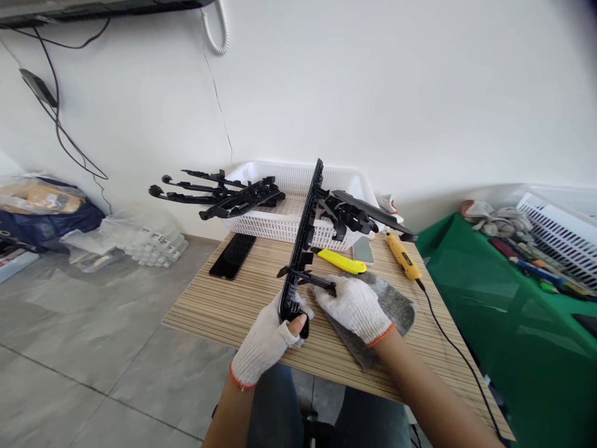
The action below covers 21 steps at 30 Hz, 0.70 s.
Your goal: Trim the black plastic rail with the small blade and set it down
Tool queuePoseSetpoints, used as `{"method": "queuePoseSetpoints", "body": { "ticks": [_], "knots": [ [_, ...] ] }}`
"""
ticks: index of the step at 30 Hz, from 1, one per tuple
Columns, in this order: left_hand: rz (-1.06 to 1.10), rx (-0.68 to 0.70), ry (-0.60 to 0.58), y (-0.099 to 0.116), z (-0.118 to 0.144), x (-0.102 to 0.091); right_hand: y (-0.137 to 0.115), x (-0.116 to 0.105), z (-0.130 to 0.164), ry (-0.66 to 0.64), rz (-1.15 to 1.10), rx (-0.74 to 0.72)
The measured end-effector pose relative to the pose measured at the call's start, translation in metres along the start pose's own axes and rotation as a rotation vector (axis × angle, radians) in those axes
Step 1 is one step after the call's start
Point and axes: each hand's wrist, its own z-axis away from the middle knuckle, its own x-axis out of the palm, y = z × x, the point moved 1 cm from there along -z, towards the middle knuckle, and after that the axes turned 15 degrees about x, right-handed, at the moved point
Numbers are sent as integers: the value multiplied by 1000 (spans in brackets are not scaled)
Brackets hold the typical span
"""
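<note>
The long, ribbed black plastic strip [302,246] stands slanted through the centre of the frame, its lower end clasped in my white-gloved left hand [270,341], thumb pressed on it. My white-gloved right hand [353,305], right of centre, pinches a slim black piece [321,281] that crosses the strip. Under that hand a grey fabric pad [400,303] lies on the striped wood-grain counter [198,310]. Just above sits a bright yellow plastic cutter [342,261]; a black rectangular phone [233,256] lies left of centre. Beyond, a white perforated plastic basket [275,229] bears jagged black plastic parts [247,199]. To the right rests a yellow corded tool [403,256].
</note>
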Motion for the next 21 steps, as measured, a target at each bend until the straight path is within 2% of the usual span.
{"method": "queuePoseSetpoints", "body": {
  "ticks": [5,10,16,21],
  "knots": [
    [15,-5,-16,2,-1,0,0,-1,-1,-40,-10,-49],
    [-96,45,22,3,-3,-3,2,-3,-1,-92,35,-92],
    [-214,98,60,6,-6,-5,6,-3,-2,-72,57,-145],
    [-155,56,102,4,-5,-2,11,-2,-1,-54,-12,-215]
  ]
}}
